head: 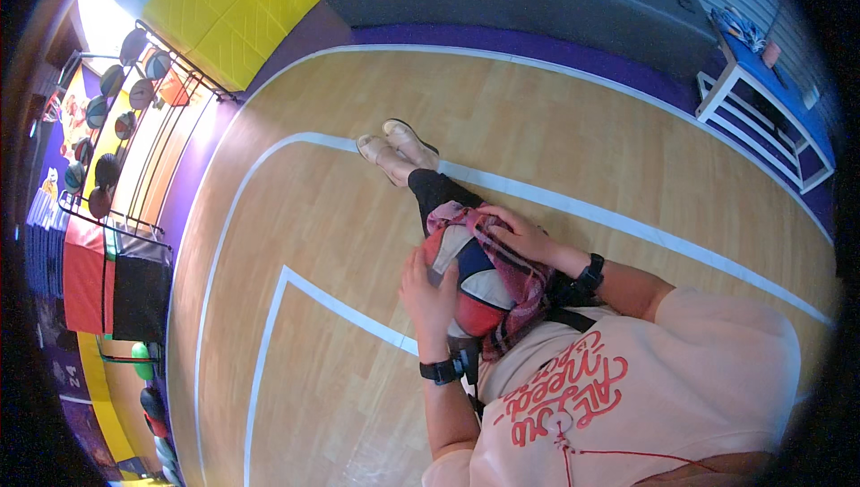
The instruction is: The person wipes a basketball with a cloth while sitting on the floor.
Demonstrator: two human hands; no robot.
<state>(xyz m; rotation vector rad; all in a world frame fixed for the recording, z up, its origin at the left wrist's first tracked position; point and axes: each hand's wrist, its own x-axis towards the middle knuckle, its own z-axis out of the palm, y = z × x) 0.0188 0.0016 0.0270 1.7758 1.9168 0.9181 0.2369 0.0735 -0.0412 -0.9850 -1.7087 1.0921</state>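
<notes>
A red, white and navy basketball (480,264) rests in my lap, above my crossed legs in black trousers. My left hand (430,289) holds the ball's left side, thumb and fingers spread on its surface. On the far right side, my right hand (521,235) has hold of a pink-and-red plaid cloth (534,287) pressed to the ball. The cloth drapes along the ball's right side and down towards my waist. My right fingertips are partly hidden in its folds. A black band (443,371) is on my left wrist and another (591,272) on my right.
Wooden court flooring (336,218) with white lines surrounds me. A ball rack (185,63) holding several basketballs stands left, with red and black bins (141,295) nearby. A long grey padded bench (504,0) lies beyond. A blue-topped bench (772,77) carries ropes at right.
</notes>
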